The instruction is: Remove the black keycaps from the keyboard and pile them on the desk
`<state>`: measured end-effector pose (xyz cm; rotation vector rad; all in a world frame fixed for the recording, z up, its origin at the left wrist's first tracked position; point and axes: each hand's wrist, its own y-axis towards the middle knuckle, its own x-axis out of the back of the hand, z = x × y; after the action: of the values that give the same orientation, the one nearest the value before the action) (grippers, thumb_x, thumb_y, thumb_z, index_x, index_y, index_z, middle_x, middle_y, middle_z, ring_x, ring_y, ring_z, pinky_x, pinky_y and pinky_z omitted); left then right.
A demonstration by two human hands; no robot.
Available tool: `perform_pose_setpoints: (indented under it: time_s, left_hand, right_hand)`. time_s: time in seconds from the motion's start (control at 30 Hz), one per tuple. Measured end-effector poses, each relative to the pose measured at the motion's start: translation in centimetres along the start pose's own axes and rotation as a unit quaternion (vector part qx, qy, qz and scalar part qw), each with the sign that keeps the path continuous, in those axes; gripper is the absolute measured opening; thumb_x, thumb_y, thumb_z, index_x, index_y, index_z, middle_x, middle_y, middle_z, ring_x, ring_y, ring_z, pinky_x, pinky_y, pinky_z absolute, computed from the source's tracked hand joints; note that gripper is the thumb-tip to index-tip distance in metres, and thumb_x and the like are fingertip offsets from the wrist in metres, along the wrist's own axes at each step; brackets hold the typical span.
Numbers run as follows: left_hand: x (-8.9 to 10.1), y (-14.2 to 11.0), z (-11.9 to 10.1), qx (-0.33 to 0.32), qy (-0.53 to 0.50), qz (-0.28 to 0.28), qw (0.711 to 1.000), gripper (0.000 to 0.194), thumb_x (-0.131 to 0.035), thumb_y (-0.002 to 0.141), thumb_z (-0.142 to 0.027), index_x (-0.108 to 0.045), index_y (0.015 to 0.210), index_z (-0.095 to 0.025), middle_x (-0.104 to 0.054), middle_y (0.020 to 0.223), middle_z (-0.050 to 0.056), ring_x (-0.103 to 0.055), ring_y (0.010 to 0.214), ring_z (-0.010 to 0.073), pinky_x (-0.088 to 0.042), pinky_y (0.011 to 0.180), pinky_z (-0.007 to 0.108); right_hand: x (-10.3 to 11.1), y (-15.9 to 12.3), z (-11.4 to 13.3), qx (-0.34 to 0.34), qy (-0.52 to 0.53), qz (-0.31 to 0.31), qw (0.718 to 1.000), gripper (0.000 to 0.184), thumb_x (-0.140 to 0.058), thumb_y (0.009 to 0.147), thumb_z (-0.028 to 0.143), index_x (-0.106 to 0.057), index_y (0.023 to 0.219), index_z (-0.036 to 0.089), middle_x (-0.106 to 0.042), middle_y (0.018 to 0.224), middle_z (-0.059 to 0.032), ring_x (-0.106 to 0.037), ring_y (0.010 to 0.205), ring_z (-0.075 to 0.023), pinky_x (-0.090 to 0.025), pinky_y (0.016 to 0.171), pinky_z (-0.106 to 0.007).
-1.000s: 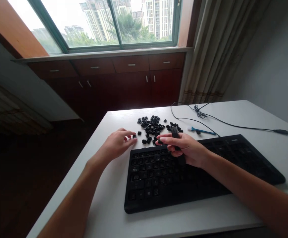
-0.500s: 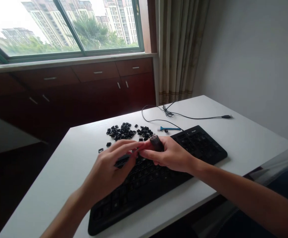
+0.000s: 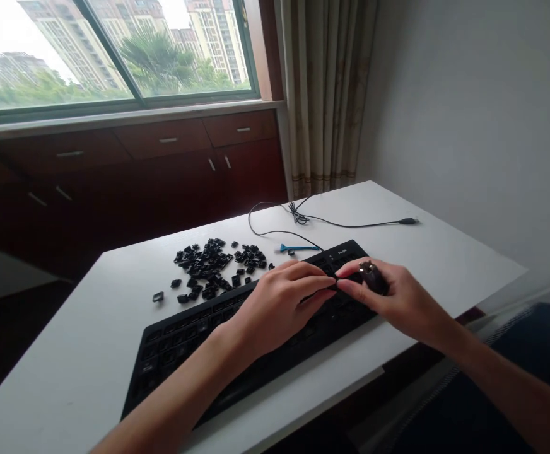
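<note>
Over the right half of a black keyboard (image 3: pixel 173 343), my two hands meet fingertip to fingertip. My left hand (image 3: pixel 275 302) is closed in a pinch at a tiny dark piece, apparently a keycap (image 3: pixel 337 281), mostly hidden by the fingers. The thumb and forefinger of my right hand (image 3: pixel 398 293) touch the same piece from the other side. Tucked in that right hand is a short dark-handled tool (image 3: pixel 373 278) with a metal end pointing up. Many key positions on the keyboard look bare, though detail is dim.
Behind the keyboard lies a loose pile of black keycaps (image 3: pixel 206 265), with a single keycap (image 3: pixel 158 296) off to the left. A blue brush (image 3: pixel 298 248) rests near the keyboard's back edge. The black cable (image 3: pixel 364 225) runs across the white table (image 3: pixel 71 353).
Both hands have moved right along the keyboard, still joined at the fingertips. The dark tool stays in my right hand. The view has turned slightly right, uncovering more of the keycap pile.
</note>
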<state>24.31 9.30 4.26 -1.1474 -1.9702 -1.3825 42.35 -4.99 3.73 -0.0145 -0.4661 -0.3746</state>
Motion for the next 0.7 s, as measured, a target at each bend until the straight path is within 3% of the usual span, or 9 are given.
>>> perform_pose_setpoints:
  time_s: [0.1, 0.17, 0.4, 0.53, 0.63, 0.7]
  left_hand:
    - [-1.0, 1.5, 0.7, 0.006, 0.012, 0.01, 1.0, 0.021, -0.061, 0.096, -0.026, -0.074, 0.112, -0.022, -0.072, 0.103, 0.005, -0.066, 0.088, 0.0147, -0.053, 0.081, 0.027]
    - [-1.7, 2.1, 1.3, 0.012, 0.015, 0.021, 1.0, 0.019, -0.061, 0.096, -0.028, -0.076, 0.107, -0.023, -0.073, 0.101, 0.004, -0.067, 0.088, 0.015, -0.053, 0.08, 0.028]
    - [-3.8, 3.2, 2.3, 0.015, -0.017, 0.031, 0.999, 0.015, -0.064, 0.094, -0.027, -0.078, 0.097, -0.021, -0.077, 0.098, 0.0, -0.069, 0.091, 0.0162, -0.052, 0.086, 0.029]
    - [-4.3, 3.8, 2.0, 0.114, -0.104, 0.012, 0.988, 0.011, -0.07, 0.089, -0.03, -0.078, 0.092, -0.023, -0.078, 0.09, -0.002, -0.07, 0.082, 0.0138, -0.052, 0.078, 0.024]
    - [-4.7, 4.0, 1.7, 0.195, -0.162, 0.0, 0.967, 0.013, -0.073, 0.087, -0.034, -0.079, 0.089, -0.023, -0.077, 0.082, -0.002, -0.068, 0.073, 0.0125, -0.051, 0.07, 0.022]
    - [-4.9, 4.0, 1.6, 0.216, -0.176, -0.008, 0.96, 0.015, -0.073, 0.086, -0.036, -0.079, 0.089, -0.023, -0.077, 0.081, -0.001, -0.068, 0.073, 0.0129, -0.051, 0.068, 0.021]
  right_hand:
    - [2.8, 0.0, -1.0, 0.027, -0.11, -0.1, 0.989, 0.025, -0.065, 0.09, 0.047, -0.07, 0.099, 0.024, -0.07, 0.089, -0.0009, -0.064, 0.082, -0.0176, -0.051, 0.072, -0.027]
    - [4.0, 0.2, -1.9, 0.027, -0.14, -0.114, 0.983, 0.025, -0.063, 0.091, 0.047, -0.07, 0.101, 0.025, -0.072, 0.096, -0.002, -0.067, 0.089, -0.0202, -0.052, 0.078, -0.029]
    - [4.3, 0.8, -3.7, 0.165, -0.186, -0.01, 0.969, 0.021, -0.063, 0.093, 0.032, -0.068, 0.112, 0.026, -0.072, 0.112, -0.002, -0.067, 0.104, -0.0202, -0.052, 0.093, -0.031]
    - [4.2, 1.9, -3.4, 0.217, -0.173, 0.029, 0.96, 0.023, -0.061, 0.093, 0.025, -0.066, 0.116, 0.026, -0.072, 0.113, -0.0016, -0.067, 0.105, -0.0189, -0.052, 0.093, -0.03]
    - [4.6, 2.7, -3.5, 0.225, -0.17, 0.054, 0.958, 0.023, -0.062, 0.093, 0.022, -0.068, 0.115, 0.027, -0.073, 0.11, -0.0005, -0.068, 0.102, -0.0184, -0.053, 0.092, -0.03]
    - [4.9, 3.2, -3.7, 0.223, -0.17, 0.063, 0.958, 0.02, -0.063, 0.092, 0.024, -0.069, 0.112, 0.026, -0.074, 0.108, -0.0004, -0.069, 0.099, -0.0183, -0.054, 0.09, -0.029]
